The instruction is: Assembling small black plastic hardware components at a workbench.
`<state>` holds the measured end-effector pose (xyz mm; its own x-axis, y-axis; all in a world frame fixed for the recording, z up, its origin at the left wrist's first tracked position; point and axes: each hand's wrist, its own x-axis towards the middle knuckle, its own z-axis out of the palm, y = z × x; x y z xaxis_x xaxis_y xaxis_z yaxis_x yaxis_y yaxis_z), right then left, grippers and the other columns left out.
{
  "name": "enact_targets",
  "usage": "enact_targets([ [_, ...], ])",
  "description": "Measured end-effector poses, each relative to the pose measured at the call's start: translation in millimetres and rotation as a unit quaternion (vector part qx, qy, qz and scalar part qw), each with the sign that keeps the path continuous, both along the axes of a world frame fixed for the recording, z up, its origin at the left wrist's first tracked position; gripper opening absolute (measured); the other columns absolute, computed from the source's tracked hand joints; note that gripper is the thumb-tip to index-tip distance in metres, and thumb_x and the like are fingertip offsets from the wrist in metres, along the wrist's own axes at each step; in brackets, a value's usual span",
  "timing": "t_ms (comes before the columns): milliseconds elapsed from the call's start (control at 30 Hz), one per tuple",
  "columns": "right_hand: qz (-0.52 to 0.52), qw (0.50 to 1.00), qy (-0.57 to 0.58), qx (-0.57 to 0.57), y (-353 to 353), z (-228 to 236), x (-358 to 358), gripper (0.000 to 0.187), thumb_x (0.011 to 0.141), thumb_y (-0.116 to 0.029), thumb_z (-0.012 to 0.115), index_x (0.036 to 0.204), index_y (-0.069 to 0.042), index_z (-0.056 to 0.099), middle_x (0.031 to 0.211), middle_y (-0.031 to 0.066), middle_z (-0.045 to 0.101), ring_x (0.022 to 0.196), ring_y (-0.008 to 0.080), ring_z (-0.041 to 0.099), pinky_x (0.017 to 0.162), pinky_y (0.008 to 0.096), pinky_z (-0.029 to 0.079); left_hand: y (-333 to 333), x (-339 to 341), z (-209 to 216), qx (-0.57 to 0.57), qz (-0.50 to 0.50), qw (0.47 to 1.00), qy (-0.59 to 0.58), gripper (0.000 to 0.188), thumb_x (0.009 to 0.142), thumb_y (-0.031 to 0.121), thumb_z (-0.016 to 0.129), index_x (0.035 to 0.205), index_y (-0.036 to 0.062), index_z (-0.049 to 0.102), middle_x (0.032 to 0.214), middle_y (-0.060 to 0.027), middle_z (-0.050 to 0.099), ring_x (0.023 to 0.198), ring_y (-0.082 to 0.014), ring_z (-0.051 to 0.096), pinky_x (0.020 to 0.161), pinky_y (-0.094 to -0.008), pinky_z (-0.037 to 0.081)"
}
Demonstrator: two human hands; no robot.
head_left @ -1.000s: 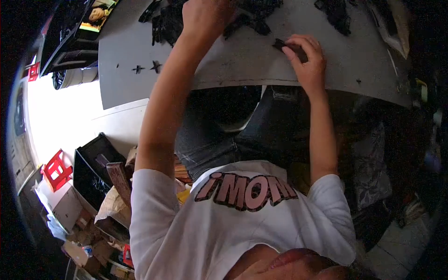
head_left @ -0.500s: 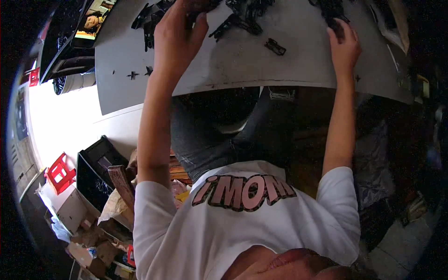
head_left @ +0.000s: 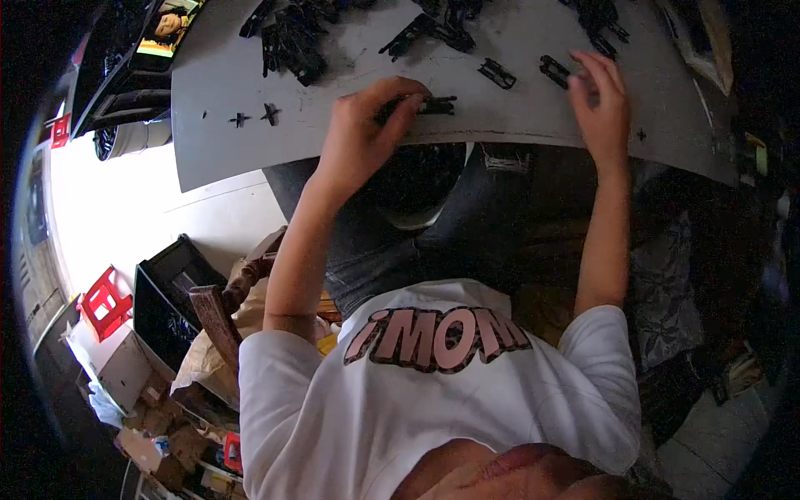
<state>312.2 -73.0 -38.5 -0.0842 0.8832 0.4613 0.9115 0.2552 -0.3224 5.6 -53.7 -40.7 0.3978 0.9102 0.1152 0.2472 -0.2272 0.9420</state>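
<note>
My left hand (head_left: 372, 118) is over the near part of the grey table, its thumb and fingers closed on a slim black plastic part (head_left: 438, 105) that sticks out to the right. My right hand (head_left: 600, 104) is at the right of the table, fingers curved but apart. Beside its thumb and fingertips lies a small black rectangular frame piece (head_left: 553, 70); whether the thumb touches it I cannot tell. A similar black frame piece (head_left: 497, 73) rests between the two hands. Beyond the right hand is a pile of black plastic parts (head_left: 593, 23).
More black parts are heaped at the far left (head_left: 292, 46) and far middle (head_left: 429, 35). Small black cross-shaped bits (head_left: 270, 114) lie at the table's left. A lit screen (head_left: 169, 29) stands at the upper left. The grey table (head_left: 350, 148) ends just before my lap.
My left hand has come from the far heap toward the near edge with a black part in it. My right hand has drawn back slightly from its pile, and a frame piece now lies beside it.
</note>
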Motion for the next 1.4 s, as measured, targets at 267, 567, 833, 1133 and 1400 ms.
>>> enact_targets([
  [267,0.007,0.996,0.032,-0.082,-3,9,-63,0.026,0.082,-0.018,0.065,0.104,-0.005,0.061,0.093,0.0060,0.059,0.079,0.0170,0.060,0.065,0.0310,0.050,-1,2,4,-0.012,-0.002,1.000,0.027,0.012,0.085,0.009,0.058,0.093,0.0012,0.063,0.073,-0.0124,0.062,0.064,-0.0178,0.061,0.060,-0.0289,0.047],
  [567,-0.047,0.990,-0.084,-0.102,-2,7,-91,0.024,0.079,-0.014,0.066,0.100,-0.004,0.061,0.095,0.0088,0.059,0.082,0.0220,0.061,0.070,0.0342,0.051,1,5,-5,0.031,0.021,0.999,0.018,0.012,0.085,0.011,0.058,0.092,0.0021,0.062,0.071,-0.0120,0.063,0.060,-0.0186,0.061,0.056,-0.0291,0.046],
  [833,0.136,0.983,0.064,-0.100,-10,21,-129,0.029,0.070,-0.003,0.068,0.097,0.000,0.057,0.095,0.0102,0.055,0.085,0.0268,0.059,0.071,0.0339,0.049,0,6,-2,-0.001,0.041,0.998,0.043,0.016,0.088,0.014,0.056,0.096,0.0014,0.062,0.079,-0.0091,0.064,0.069,-0.0126,0.059,0.065,-0.0271,0.047],
  [1133,0.102,0.978,0.159,-0.089,-13,18,-132,0.027,0.074,-0.004,0.070,0.098,0.001,0.058,0.093,0.0067,0.059,0.078,0.0168,0.059,0.064,0.0295,0.047,-6,4,4,0.021,0.002,0.999,-0.036,0.030,0.081,0.006,0.060,0.110,0.0065,0.052,0.080,-0.0151,0.061,0.071,-0.0281,0.062,0.064,-0.0342,0.048],
  [1400,0.107,0.847,0.426,-0.300,-24,8,-123,0.020,0.080,-0.011,0.070,0.092,0.000,0.059,0.076,-0.0008,0.058,0.067,0.0040,0.052,0.057,0.0186,0.041,-8,1,-1,0.038,-0.032,0.989,-0.136,0.025,0.082,0.002,0.058,0.106,0.0031,0.053,0.086,-0.0114,0.061,0.078,-0.0194,0.061,0.068,-0.0278,0.047],
])
